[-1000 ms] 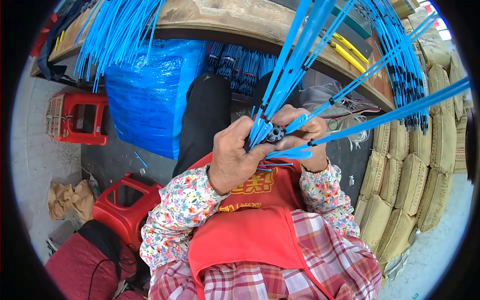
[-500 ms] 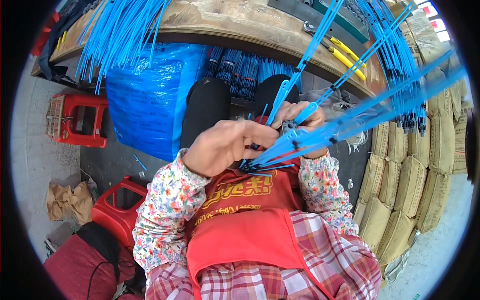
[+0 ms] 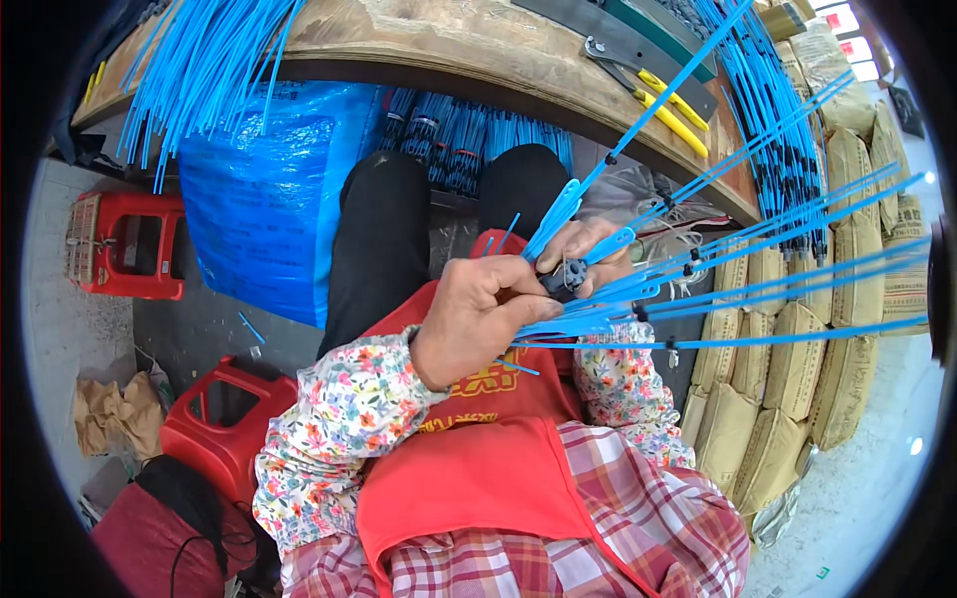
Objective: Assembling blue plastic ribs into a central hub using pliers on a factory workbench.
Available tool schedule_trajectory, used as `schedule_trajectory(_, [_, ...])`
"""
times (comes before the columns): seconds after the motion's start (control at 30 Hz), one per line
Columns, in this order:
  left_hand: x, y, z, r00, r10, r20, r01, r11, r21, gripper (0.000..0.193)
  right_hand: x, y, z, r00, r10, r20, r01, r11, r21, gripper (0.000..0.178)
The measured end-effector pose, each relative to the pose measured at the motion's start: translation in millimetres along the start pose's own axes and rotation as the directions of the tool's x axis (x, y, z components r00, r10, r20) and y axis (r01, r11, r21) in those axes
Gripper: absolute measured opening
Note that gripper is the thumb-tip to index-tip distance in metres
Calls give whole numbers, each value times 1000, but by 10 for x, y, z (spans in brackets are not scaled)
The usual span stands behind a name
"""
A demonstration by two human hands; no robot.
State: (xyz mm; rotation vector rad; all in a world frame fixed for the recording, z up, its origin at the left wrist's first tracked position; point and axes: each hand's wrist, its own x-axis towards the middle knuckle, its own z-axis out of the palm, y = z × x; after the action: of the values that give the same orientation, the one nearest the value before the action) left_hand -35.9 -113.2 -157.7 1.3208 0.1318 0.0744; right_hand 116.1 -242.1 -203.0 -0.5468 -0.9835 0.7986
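Observation:
In front of my lap, both hands meet at a small black round hub [image 3: 564,278] with holes in its face. My right hand [image 3: 596,246] is closed around the hub, with flat blue paddle-shaped rod ends [image 3: 610,243] beside its fingers. My left hand [image 3: 480,311] is closed, thumb and forefinger pinched against the hub's near side. Thin blue rods [image 3: 788,295] with small black collars fan out to the right from under my left fingers. Their gripped ends are hidden by that hand; a few short blue tips show around it.
A wooden bench [image 3: 429,38] crosses the far side, bearing blue rod bundles [image 3: 214,80] and yellow-handled pliers [image 3: 674,115]. Under it stand a blue sack [image 3: 261,204] and more bundled rods. Red stools [image 3: 221,419] are at left; stacked tan sacks [image 3: 793,359] at right.
My left fingers have drawn into a pinch against the hub. The rods have swung lower and spread into a wider fan at right. The whole view has shifted slightly.

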Motion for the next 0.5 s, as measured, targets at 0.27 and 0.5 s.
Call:
schedule_trajectory(0.27, [-101, -126, 111, 982, 74, -173, -89, 993, -80, 12, -71, -48, 221, 982, -7, -189, -19, 990, -139, 32])
schedule_trajectory(0.5, [-141, -124, 61, 975, 71, -211, -52, 994, 92, 12, -44, -89, 309, 979, -47, -198, -36, 917, -397, 30])
